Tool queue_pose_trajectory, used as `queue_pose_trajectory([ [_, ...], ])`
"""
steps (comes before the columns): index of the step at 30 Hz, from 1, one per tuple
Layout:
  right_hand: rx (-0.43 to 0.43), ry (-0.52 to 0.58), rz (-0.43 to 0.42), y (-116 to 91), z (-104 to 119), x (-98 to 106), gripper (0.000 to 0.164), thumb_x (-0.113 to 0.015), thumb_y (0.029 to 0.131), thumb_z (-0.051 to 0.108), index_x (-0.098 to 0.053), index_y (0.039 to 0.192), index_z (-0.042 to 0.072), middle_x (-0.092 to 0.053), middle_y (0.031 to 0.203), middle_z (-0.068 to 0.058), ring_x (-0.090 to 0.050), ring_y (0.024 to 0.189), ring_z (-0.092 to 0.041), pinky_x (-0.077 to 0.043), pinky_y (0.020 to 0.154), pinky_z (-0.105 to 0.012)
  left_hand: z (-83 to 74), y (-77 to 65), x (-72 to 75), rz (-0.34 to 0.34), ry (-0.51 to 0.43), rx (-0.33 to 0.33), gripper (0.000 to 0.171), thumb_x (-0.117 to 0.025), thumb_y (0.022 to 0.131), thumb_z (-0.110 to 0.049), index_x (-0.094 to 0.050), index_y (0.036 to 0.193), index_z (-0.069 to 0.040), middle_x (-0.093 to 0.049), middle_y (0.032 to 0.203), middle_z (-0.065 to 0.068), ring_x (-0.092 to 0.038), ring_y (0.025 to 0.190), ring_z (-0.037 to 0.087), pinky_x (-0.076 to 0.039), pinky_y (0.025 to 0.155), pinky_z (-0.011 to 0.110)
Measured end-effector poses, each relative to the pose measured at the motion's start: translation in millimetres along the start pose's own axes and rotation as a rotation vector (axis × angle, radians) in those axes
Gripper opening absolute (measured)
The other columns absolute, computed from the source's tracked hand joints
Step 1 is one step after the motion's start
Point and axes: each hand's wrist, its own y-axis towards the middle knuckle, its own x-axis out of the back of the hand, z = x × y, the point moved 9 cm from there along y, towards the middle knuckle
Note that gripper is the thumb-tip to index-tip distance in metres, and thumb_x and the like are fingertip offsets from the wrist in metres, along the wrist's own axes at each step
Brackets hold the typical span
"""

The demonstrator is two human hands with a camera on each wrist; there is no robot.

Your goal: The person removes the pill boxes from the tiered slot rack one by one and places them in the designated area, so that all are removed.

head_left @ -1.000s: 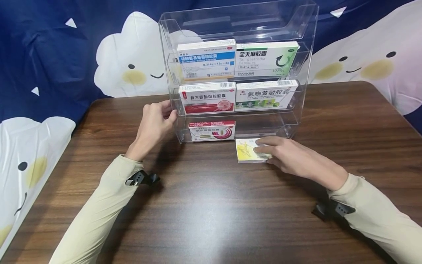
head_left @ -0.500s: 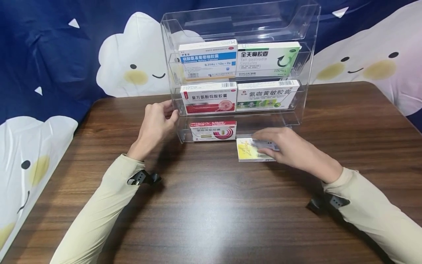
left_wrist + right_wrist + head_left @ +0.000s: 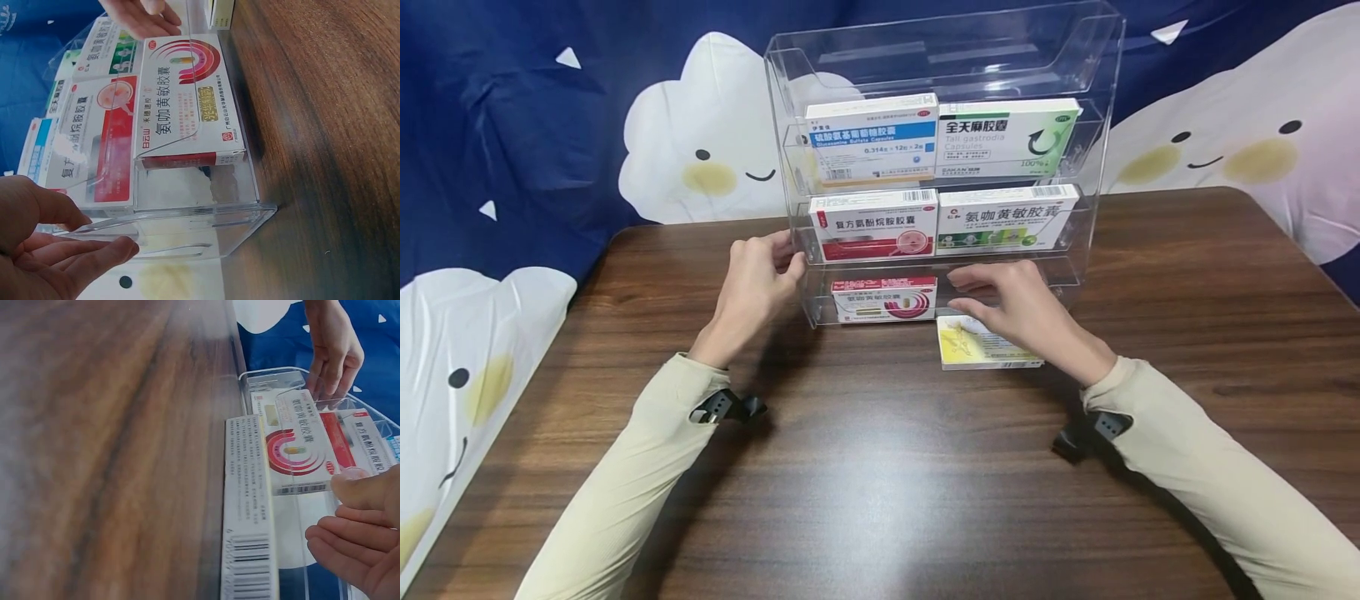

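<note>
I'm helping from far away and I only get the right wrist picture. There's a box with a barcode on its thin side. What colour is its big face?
Observer: In the head view, the barcode box is yellow on the left part of its big face.

Child: Ooh! And how many boxes are in the see-through rack?

Observer: I count five boxes showing in the rack; the head view gets them all.

Child: What's in the highest row that has boxes?

Observer: A blue-striped box on the left and a green-and-white box on the right, side by side.
</note>
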Motion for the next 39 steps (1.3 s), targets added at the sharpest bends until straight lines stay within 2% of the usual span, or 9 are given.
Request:
queue_pose_trajectory([
  [6, -0.092, 0.099, -0.011, 9.3, -9.1, -6.6, 0.03, -0.076, 0.081, 0.006, -0.069, 0.108, -0.005, -0.072, 0.101, -0.018, -0.071, 0.088, -0.026, -0.057, 0.077, -0.031, 0.0, -0.2, -0.3, -0.007, -0.007, -0.002, 0.029, -0.055, 0.088, -0.004, -0.068, 0.111, 0.004, -0.071, 0.101, 0.019, -0.068, 0.099, 0.026, -0.054, 0.086, 0.039],
  [11, -0.117, 0.157, -0.019, 13.4, -10.7, -12.1, 0.029, -0.077, 0.08, 0.006, -0.07, 0.107, -0.003, -0.073, 0.098, -0.016, -0.071, 0.086, -0.024, -0.056, 0.075, -0.026, 0.5, -0.2, -0.3, -0.007, -0.007, -0.005, 0.028, -0.055, 0.087, -0.004, -0.069, 0.111, 0.005, -0.071, 0.101, 0.019, -0.068, 0.098, 0.025, -0.055, 0.084, 0.039],
  [19, -0.071, 0.178, -0.059, 17.5, -4.3, -13.9, 0.024, -0.076, 0.08, 0.003, -0.071, 0.102, -0.002, -0.073, 0.094, -0.014, -0.071, 0.083, -0.022, -0.056, 0.073, -0.023, -0.8, -0.8, 0.3, -0.01, -0.01, -0.015, 0.029, -0.055, 0.087, -0.003, -0.069, 0.111, 0.005, -0.07, 0.101, 0.019, -0.068, 0.098, 0.026, -0.055, 0.083, 0.039],
  [27, -0.081, 0.173, -0.069, 16.7, -5.3, -14.6, 0.017, -0.075, 0.081, 0.004, -0.072, 0.098, -0.001, -0.073, 0.088, -0.011, -0.071, 0.078, -0.02, -0.057, 0.07, -0.024, -0.4, -0.7, 0.0, -0.008, -0.01, -0.013, 0.029, -0.054, 0.087, -0.003, -0.068, 0.111, 0.005, -0.07, 0.101, 0.019, -0.068, 0.098, 0.025, -0.055, 0.083, 0.039],
  [39, -0.05, 0.176, -0.119, 15.0, -3.6, -6.3, 0.018, -0.075, 0.081, 0.005, -0.073, 0.098, 0.0, -0.074, 0.092, -0.012, -0.071, 0.079, -0.02, -0.057, 0.071, -0.026, -0.5, -1.2, 0.1, -0.008, -0.014, -0.01, 0.029, -0.054, 0.087, -0.003, -0.068, 0.112, 0.005, -0.07, 0.101, 0.02, -0.068, 0.098, 0.025, -0.055, 0.083, 0.039],
])
